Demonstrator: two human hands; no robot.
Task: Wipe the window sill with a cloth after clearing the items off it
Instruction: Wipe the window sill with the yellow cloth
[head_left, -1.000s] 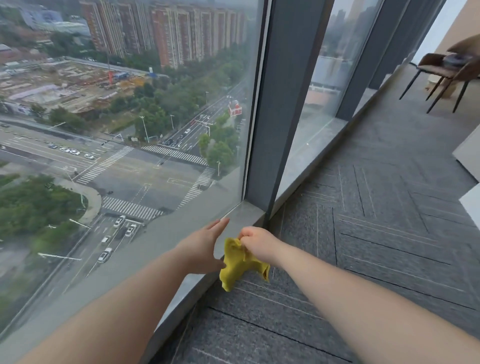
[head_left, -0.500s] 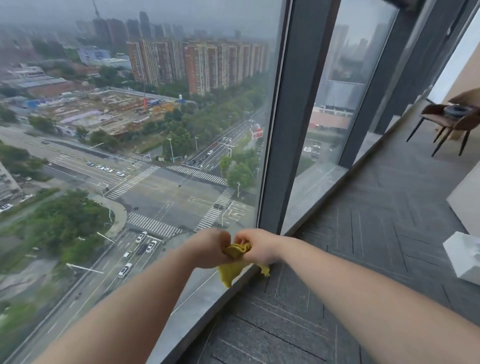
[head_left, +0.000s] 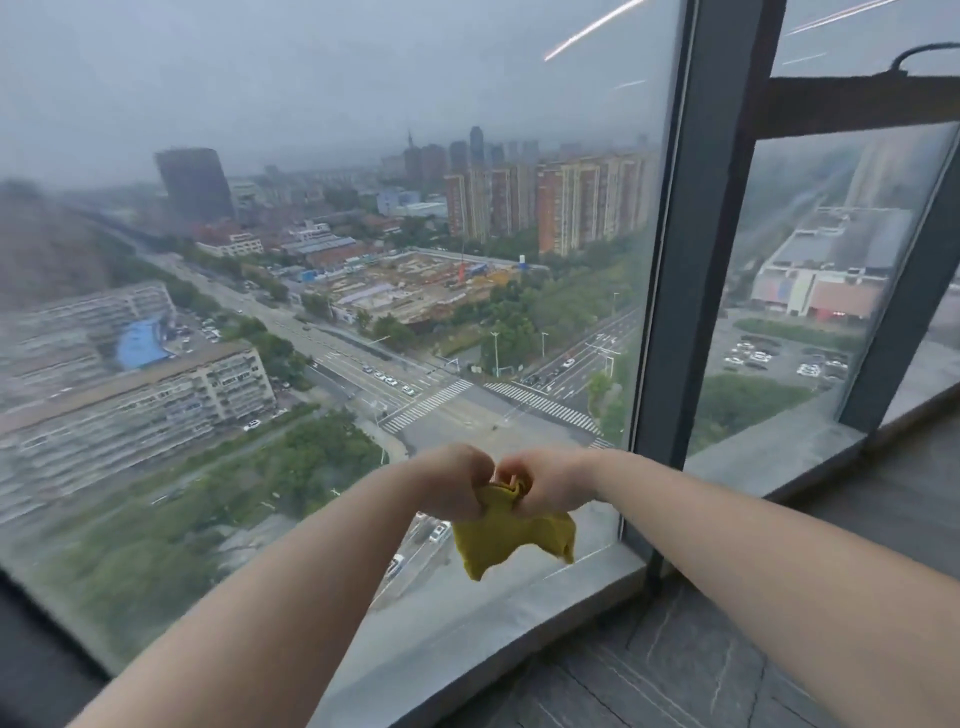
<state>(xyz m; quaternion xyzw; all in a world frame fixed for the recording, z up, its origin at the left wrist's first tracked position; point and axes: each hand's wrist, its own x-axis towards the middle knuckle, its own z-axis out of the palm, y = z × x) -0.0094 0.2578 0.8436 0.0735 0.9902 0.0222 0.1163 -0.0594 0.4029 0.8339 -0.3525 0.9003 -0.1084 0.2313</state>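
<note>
your left hand (head_left: 457, 486) and right hand (head_left: 548, 486) pinch the yellow cloth (head_left: 506, 535), which droops below your grip, above the window sill (head_left: 467, 629).

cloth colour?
Yellow, plain with no pattern. The cloth shows clearly in the head view, gripped by both hands.

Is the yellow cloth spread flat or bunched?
Bunched: both the left hand and right hand grip the yellow cloth, corners dangling.
</note>
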